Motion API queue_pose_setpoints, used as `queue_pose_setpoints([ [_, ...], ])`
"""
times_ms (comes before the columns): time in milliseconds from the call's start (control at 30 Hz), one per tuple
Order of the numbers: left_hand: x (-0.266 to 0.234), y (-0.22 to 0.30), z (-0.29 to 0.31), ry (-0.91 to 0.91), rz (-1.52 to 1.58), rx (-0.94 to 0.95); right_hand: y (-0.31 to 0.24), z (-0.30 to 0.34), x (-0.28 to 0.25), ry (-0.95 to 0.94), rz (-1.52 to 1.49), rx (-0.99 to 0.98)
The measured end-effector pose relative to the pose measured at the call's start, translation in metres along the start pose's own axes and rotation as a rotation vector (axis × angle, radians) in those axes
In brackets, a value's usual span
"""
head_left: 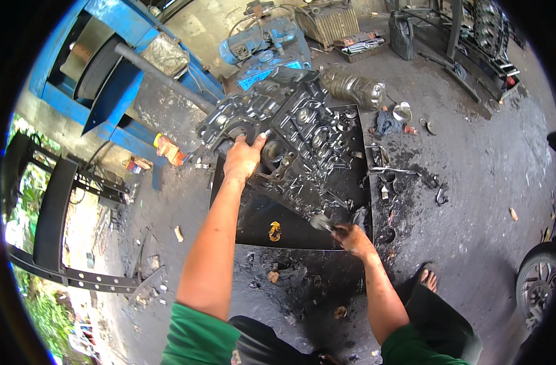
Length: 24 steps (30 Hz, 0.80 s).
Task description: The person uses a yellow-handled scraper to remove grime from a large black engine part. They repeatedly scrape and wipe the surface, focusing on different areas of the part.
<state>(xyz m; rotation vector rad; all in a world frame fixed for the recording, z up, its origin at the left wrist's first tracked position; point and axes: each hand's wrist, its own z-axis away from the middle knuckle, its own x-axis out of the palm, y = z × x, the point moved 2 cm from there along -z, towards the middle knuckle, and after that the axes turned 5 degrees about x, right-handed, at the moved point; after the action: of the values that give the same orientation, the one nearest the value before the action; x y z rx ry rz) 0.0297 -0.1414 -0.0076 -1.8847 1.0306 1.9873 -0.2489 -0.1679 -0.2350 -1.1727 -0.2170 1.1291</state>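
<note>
A dark, oily engine block (251, 109) lies at the far side of a black metal sheet (253, 213). My left hand (244, 159) grips the block's near edge beside a round opening; some of its fingertips are hidden in there. Lower right, over the sheet's near corner, my right hand (354, 239) is closed round a small dark tool (322, 223) with a greyish end. Motion smears that tool, so its exact kind does not show. Several loose bolts and small metal parts (314, 173) lie scattered beside the block.
Behind the block stand a blue motor-driven machine (259, 42) and a blue steel frame (132, 91). A metal cylinder (354, 87) and a dark jerrycan (402, 36) are at the back. Wrenches (392, 170) lie right of the sheet. A wheel (538, 286) is at far right.
</note>
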Motion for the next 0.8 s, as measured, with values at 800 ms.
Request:
queue_pose_setpoints([
  [800,-0.002,0.002,0.002,-0.052,0.095,0.041,0.111,-0.075,0.046,0.316,0.791,-0.017],
])
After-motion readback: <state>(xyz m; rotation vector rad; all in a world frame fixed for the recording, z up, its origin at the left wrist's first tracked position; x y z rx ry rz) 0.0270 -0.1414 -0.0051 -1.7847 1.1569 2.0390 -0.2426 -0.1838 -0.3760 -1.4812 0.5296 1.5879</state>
